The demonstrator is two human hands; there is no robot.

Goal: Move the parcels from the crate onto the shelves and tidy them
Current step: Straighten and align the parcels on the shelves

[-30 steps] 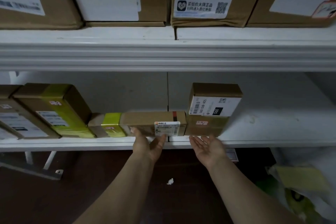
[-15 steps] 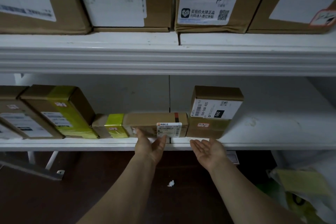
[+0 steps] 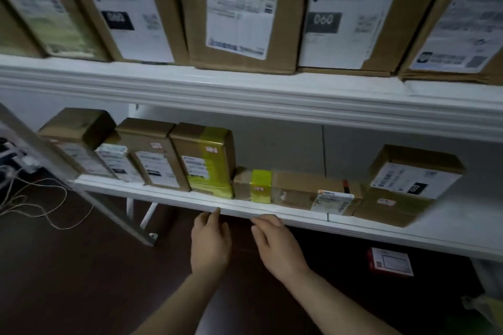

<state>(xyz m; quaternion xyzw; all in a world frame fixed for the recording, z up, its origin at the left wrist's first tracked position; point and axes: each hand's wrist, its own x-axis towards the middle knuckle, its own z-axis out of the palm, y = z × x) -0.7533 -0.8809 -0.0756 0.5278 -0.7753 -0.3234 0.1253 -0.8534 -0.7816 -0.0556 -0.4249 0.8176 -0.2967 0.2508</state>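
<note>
Several cardboard parcels stand in a row on the lower white shelf (image 3: 272, 212). A yellow-taped box (image 3: 208, 163) stands upright; to its right a long flat parcel (image 3: 296, 189) lies on its side, and a square box with an "060" label (image 3: 408, 185) sits at the row's right end. Large labelled boxes (image 3: 245, 8) fill the upper shelf (image 3: 245, 90). My left hand (image 3: 209, 242) and my right hand (image 3: 277, 245) are just below the lower shelf's front edge, backs up, fingers loosely apart, holding nothing. The crate is out of view.
A slanted metal brace (image 3: 81, 190) and tangled cords (image 3: 35, 198) are at the left over the dark floor. A red-edged labelled packet (image 3: 389, 262) lies on the floor under the shelf. Something yellow-green (image 3: 484, 307) shows at the bottom right corner.
My view has swung left and up. Both hands came off the flat parcel and square box, turned palms down, and now sit lower left, below the shelf edge.
</note>
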